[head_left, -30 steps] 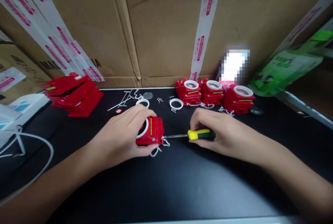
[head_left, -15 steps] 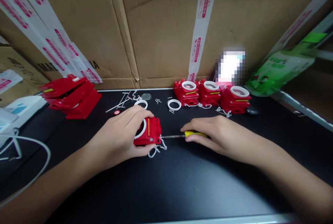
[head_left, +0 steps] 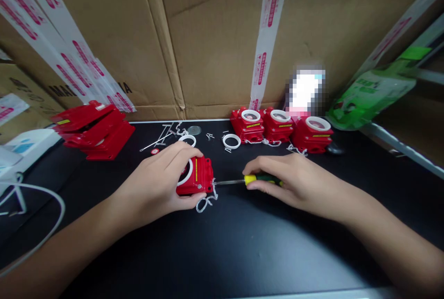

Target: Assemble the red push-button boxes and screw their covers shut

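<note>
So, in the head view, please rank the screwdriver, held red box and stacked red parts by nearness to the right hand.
1. Screwdriver, in the right hand
2. Red box, in the left hand
3. Stacked red parts, far left

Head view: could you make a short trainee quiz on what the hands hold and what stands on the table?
1. True or false: the right hand grips the screwdriver.
2. How many red boxes with white rings stand in the row at the back right? A) two B) three C) five
3. Fill in: the left hand holds a red box that has a round ____ ring.

Key: 1. True; 2. B; 3. white
</note>
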{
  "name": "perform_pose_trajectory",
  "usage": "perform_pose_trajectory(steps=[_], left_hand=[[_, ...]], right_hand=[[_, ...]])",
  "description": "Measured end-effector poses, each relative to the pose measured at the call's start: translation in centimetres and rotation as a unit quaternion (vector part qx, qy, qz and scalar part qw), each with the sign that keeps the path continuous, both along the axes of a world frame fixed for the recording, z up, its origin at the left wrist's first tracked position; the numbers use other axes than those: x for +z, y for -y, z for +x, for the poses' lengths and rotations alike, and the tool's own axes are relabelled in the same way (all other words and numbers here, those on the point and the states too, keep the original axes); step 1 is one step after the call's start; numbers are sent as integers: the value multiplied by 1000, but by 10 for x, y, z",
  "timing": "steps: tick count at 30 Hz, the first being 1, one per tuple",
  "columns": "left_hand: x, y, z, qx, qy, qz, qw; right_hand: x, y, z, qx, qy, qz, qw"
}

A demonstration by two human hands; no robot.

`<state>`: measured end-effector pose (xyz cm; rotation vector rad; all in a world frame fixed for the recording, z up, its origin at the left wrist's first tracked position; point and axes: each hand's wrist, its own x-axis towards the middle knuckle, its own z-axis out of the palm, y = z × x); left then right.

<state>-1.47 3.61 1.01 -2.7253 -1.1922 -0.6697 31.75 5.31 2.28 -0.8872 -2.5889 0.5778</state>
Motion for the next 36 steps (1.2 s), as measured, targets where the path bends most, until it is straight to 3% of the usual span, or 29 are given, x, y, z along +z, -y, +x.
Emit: perform_pose_trajectory(steps=[5, 14, 21, 29, 36], left_hand=[[1, 1, 0, 0, -3, -5, 1000], [0, 1, 1, 4, 1, -2, 1000], [1, 2, 2, -15, -1, 13, 1000], [-2, 0, 0, -11, 7, 5, 1000], [0, 0, -8, -79, -77, 33, 993]], right_hand=[[-3, -1, -2, -13, 16, -31, 999], [-1, 0, 2, 10, -44, -15, 999], [-1, 0, -2, -19, 12, -24, 999], [-6, -4, 1, 25, -32, -1, 999], [-6, -4, 3, 30, -47, 11, 998]])
